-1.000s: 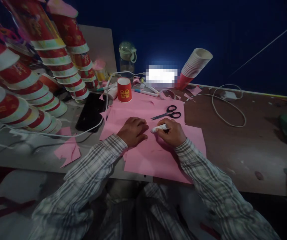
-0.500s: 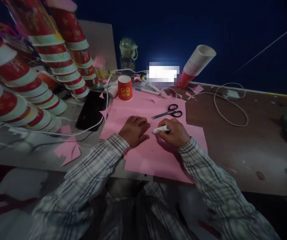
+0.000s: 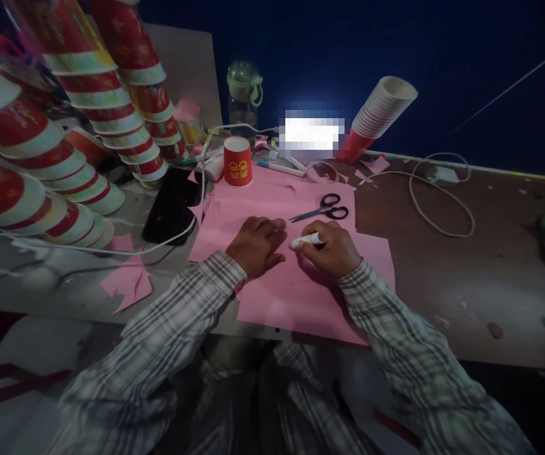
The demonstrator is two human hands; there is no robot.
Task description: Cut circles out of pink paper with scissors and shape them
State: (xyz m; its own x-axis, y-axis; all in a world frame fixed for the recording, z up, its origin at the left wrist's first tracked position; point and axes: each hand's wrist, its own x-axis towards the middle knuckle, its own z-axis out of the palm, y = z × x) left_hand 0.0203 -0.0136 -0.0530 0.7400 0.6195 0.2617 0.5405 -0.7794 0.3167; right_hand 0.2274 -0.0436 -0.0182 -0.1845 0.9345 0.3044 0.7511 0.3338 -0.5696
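Observation:
Pink paper sheets (image 3: 301, 309) lie overlapped on the table in front of me. My left hand (image 3: 257, 246) rests flat on the pink paper, fingers stretched out and thumb apart. In my right hand (image 3: 334, 249) is a thick white pen-shaped stick (image 3: 311, 239), its tip pointing left, close to or on the paper. Whether it is a marker or a glue stick I cannot tell. Scissors (image 3: 322, 208) with black handles lie on the paper just beyond my right hand, blades to the left. A red paper cup (image 3: 238, 163) with a gold design stands behind my left hand.
Tall stacks of red and white cups (image 3: 106, 117) rise at the left, near a black phone (image 3: 171, 205). Farther back are a bottle (image 3: 244, 95), a tape roll (image 3: 320, 172), a marker (image 3: 282, 169) and leaning cups (image 3: 381, 114). A white cable (image 3: 443, 218) curls at right; paper scraps (image 3: 128, 281) lie left.
The view has shifted slightly. My right hand still grips the white stick, which has turned a little in the fingers. My left hand stays flat on the paper.

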